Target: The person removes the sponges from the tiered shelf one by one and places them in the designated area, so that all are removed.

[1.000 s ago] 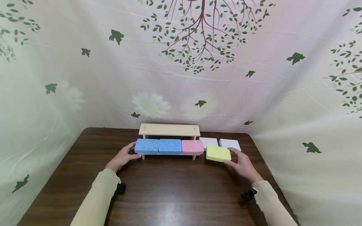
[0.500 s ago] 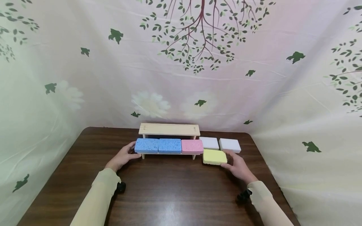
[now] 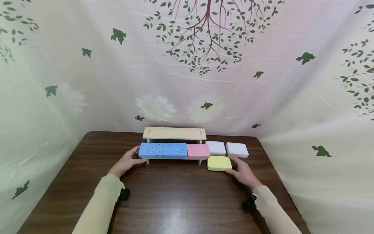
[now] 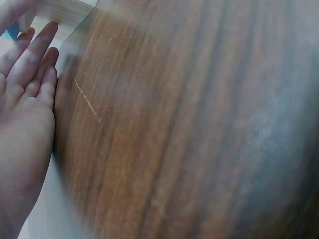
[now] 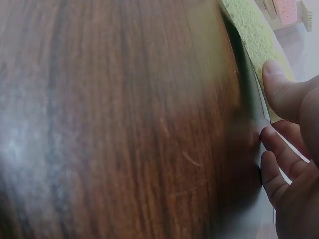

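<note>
A small two-tier wooden shelf (image 3: 174,132) stands at the back of the table. Two blue sponges (image 3: 151,149) and a pink sponge (image 3: 198,150) lie in a row on its lower tier. My left hand (image 3: 126,161) holds the shelf's left end, thumb in front and fingertips partly hidden by the end blue sponge. To the shelf's right, my right hand (image 3: 242,171) pinches a yellow sponge (image 3: 219,163) by its right end, thumb at the front. That sponge appears to lie flat on the table. In the right wrist view the thumb (image 5: 279,82) presses its edge.
Two white sponge blocks (image 3: 237,149) lie side by side behind the yellow sponge. The upper tier of the shelf is bare wood. A printed cloth (image 3: 181,81) hangs along the table's back edge. Dark brown tabletop (image 3: 175,195) extends toward me.
The right hand has brought the yellow sponge leftward and down, from in front of the white blocks to beside the shelf's right end. My left hand stays in place.
</note>
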### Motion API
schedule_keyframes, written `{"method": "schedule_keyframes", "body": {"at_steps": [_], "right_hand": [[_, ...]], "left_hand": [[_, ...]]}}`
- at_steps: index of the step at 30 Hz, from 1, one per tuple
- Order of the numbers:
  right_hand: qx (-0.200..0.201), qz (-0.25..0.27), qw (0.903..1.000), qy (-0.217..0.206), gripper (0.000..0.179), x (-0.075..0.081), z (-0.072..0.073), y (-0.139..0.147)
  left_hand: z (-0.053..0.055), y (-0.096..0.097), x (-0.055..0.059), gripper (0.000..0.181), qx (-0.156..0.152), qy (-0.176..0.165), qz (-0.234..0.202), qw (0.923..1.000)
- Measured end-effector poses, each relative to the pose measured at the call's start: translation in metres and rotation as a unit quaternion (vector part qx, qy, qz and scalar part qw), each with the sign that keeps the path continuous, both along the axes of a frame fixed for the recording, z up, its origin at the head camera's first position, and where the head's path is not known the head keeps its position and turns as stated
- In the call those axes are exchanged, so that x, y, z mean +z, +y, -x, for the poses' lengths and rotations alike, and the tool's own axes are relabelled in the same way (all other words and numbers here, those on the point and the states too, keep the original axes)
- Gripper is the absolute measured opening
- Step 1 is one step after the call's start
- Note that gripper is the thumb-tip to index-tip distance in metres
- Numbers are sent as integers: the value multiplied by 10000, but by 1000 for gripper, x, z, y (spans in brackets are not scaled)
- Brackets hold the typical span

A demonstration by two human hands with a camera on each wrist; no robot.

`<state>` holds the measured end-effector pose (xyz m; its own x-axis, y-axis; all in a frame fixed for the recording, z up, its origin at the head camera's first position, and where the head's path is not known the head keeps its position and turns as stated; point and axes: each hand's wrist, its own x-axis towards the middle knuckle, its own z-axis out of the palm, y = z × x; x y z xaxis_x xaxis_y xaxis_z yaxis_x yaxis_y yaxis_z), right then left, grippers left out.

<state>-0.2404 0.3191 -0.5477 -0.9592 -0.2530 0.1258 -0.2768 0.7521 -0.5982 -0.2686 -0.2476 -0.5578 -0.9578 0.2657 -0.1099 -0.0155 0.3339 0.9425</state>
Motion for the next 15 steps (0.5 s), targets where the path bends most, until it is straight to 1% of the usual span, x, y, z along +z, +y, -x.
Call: {"method": "schedule_keyframes", "body": {"at_steps": [10, 15], "right_hand": [[27, -129, 9999, 31, 63, -2, 4, -3], [-10, -201, 9997, -127, 63, -3, 5, -3]], "left_hand": [[-1, 1, 0, 90, 40, -40, -91, 9999], [-1, 1, -1, 89, 30, -43, -131, 9999]]}}
